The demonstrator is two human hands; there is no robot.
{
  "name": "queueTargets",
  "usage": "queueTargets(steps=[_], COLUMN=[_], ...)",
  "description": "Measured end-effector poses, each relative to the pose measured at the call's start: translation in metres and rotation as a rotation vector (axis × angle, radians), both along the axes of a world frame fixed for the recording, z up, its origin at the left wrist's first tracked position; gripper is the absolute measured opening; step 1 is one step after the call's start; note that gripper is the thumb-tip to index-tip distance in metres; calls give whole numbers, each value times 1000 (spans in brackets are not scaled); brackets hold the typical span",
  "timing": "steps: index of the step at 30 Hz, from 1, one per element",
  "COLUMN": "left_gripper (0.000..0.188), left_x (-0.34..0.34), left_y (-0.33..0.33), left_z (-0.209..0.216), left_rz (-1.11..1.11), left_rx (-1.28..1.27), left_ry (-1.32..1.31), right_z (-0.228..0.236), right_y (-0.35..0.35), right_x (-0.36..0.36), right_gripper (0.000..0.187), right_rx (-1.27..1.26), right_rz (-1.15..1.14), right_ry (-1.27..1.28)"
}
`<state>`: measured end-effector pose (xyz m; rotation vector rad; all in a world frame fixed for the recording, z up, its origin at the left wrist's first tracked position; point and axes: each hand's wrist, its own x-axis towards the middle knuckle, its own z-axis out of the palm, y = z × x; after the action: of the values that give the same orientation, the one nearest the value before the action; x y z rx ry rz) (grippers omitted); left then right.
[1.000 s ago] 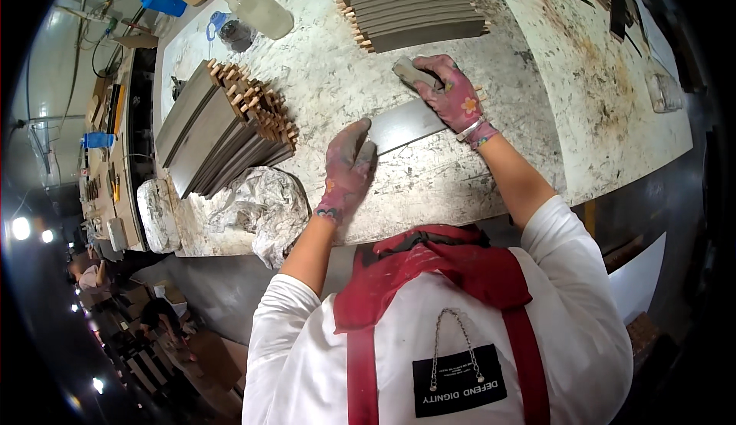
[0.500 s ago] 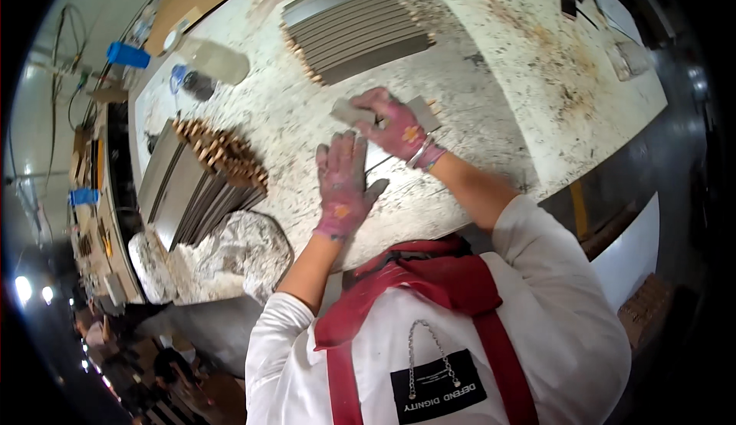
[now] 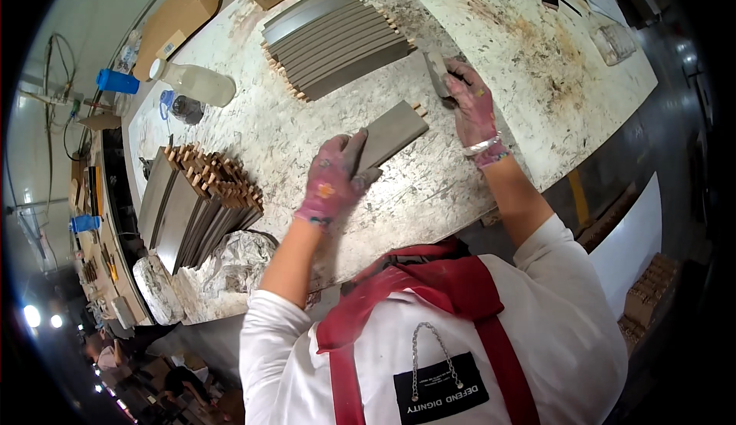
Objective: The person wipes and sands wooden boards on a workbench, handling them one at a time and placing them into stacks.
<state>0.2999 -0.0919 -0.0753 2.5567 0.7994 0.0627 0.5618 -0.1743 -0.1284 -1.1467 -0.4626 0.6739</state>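
Note:
My left hand (image 3: 331, 179), in a stained pink glove, grips the near-left end of a flat grey board (image 3: 395, 135). Two short wooden dowels (image 3: 419, 109) stick out of the board's far end. Off to the right, my gloved right hand (image 3: 471, 103) is closed on a small grey block (image 3: 437, 72), held apart from the board; whether it is a sanding block I cannot tell. Beyond my hands lies a row of similar grey boards (image 3: 337, 41) with dowels at their ends. More dowelled boards (image 3: 180, 202) are stacked on the left.
The worn white table (image 3: 299, 137) carries a plastic bottle of pale liquid (image 3: 201, 81) and a smaller blue-capped bottle (image 3: 186, 108) at the far left. Crumpled white wrapping (image 3: 241, 264) sits by the left stack. Cardboard boxes (image 3: 180, 22) stand along the far edge.
My right hand has moved off the board to the right with the grey block. My left hand, flat with fingers stretched before, has closed on the board's end.

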Motion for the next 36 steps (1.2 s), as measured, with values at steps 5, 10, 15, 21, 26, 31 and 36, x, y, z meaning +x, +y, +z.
queueTargets(steps=[5,10,15,21,26,31,36], left_gripper=[54,63,65,63,59,47,46], left_x=[-15,0,-1,1,-4,-17,-20], left_y=[49,12,-12,-14,-11,45,58], left_z=[12,-7,-39,-39,-38,-43,-61], left_rz=[102,81,82,111,108,-76,-141], left_rx=[-565,102,341,317,259,222,382], left_ry=[278,-102,-224,-171,-207,-158,-176], right_z=[13,8,4,3,16,23,19], right_y=[-25,-10,19,31,-30,-60,-15], right_x=[12,-12,-22,-37,-19,-40,-146], right_gripper=[43,39,42,40,38,35,29], right_rx=[-96,-247,-300,-466,-428,-262,-447], right_rz=[136,308,354,335,478,475,1026], right_ry=[60,-116,-346,-944,-942,-1161,-1079])
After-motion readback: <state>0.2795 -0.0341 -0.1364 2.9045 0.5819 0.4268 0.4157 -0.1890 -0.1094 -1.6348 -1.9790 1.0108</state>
